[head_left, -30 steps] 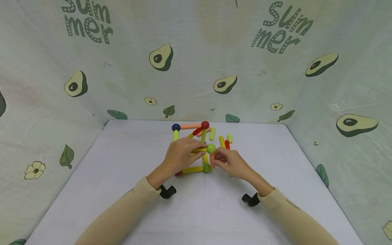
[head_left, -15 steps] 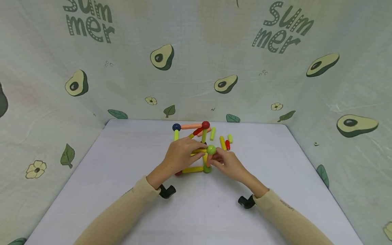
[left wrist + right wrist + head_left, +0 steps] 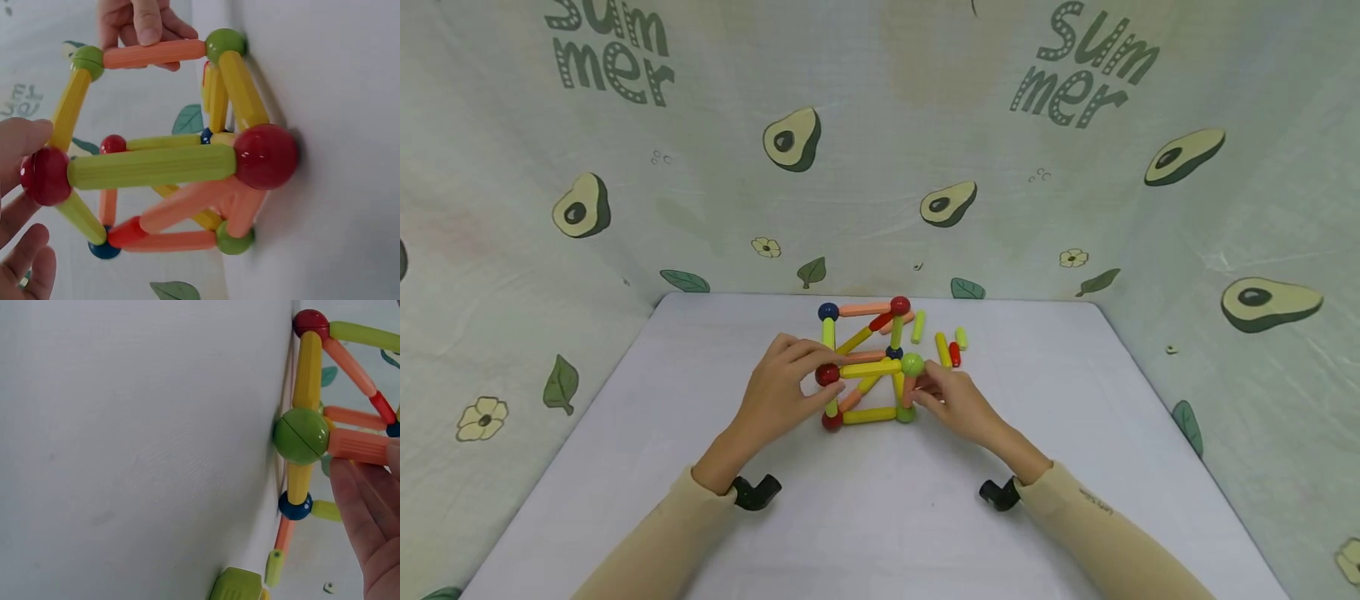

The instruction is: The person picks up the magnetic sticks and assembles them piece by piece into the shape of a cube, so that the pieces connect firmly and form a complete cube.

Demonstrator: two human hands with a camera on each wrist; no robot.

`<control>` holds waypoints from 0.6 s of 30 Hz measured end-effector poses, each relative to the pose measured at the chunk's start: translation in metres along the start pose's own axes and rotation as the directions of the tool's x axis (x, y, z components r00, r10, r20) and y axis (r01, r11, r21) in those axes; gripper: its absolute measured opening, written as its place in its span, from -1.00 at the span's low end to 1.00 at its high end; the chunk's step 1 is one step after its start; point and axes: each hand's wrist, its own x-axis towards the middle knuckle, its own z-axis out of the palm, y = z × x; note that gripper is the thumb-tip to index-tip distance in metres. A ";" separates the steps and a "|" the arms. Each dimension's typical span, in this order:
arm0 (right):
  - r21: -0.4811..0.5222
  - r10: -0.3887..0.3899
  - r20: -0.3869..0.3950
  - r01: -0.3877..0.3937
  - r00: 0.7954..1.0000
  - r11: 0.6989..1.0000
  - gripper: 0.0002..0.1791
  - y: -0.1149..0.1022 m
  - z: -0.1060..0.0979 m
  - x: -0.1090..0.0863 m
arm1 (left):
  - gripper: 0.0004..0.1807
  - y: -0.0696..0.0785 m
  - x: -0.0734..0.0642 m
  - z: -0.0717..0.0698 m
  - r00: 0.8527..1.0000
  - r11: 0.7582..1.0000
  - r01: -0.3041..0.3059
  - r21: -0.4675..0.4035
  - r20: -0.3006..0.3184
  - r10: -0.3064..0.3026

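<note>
A box-like frame of magnetic rods and balls stands on the table. My left hand point(image 3: 778, 390) holds the red ball point(image 3: 45, 176) at its upper front left corner between thumb and fingers. From that ball a yellow rod point(image 3: 870, 369) runs across to a green ball point(image 3: 912, 364). My right hand point(image 3: 958, 406) pinches an upright orange rod point(image 3: 153, 55). In the left wrist view this rod spans from the upper green ball to the lower green ball point(image 3: 226, 46), touching both. A light green rod point(image 3: 150, 166) joins the two red balls at the front left.
Loose rods lie right of the frame: a yellow rod point(image 3: 943, 350), a red rod point(image 3: 955, 354) and light green rods, one point(image 3: 918, 327) near the back. The white table point(image 3: 880, 517) ends at a printed cloth point(image 3: 865, 233) behind.
My left hand has moved left from the upper yellow rod near the green ball to the red ball. My right hand has brought the orange rod left, under the upper green ball.
</note>
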 end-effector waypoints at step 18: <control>0.015 0.019 -0.034 -0.018 0.999 1.000 -0.83 0.005 0.005 0.021 | -0.44 -0.014 -0.010 0.009 0.998 0.997 0.022 -0.077 0.067 -0.017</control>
